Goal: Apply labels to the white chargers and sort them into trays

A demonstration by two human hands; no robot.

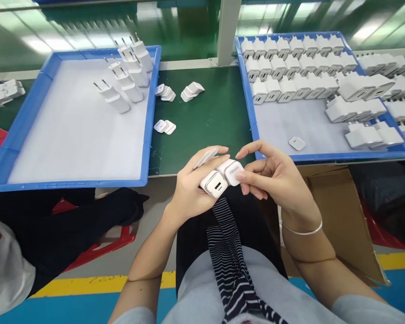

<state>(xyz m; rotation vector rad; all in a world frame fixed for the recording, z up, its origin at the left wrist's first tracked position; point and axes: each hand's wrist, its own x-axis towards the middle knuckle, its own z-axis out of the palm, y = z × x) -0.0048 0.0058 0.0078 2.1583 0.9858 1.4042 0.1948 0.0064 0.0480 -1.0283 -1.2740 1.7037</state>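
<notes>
In front of my lap, my left hand (192, 184) is wrapped round two white plug chargers held side by side. The near white charger (216, 183) shows a dark USB port and a smaller slot in its end. On the other charger, the white end cover (233, 173) bears faint grey lettering. A loose white cover (206, 157) is clamped between my left fingers. My right hand (273, 177) has its thumb on the lettered cover's edge; its index finger is raised and the other fingers curl behind. The prongs of the held chargers are hidden.
A blue-rimmed tray (147, 135) at left holds several upright chargers (126, 81). Small stacks of white covers (165, 127) lie on the green bench (209, 117). The right blue tray (251, 112) holds rows of chargers and one loose cover (297, 143). Another person's legs (87, 225) are at left.
</notes>
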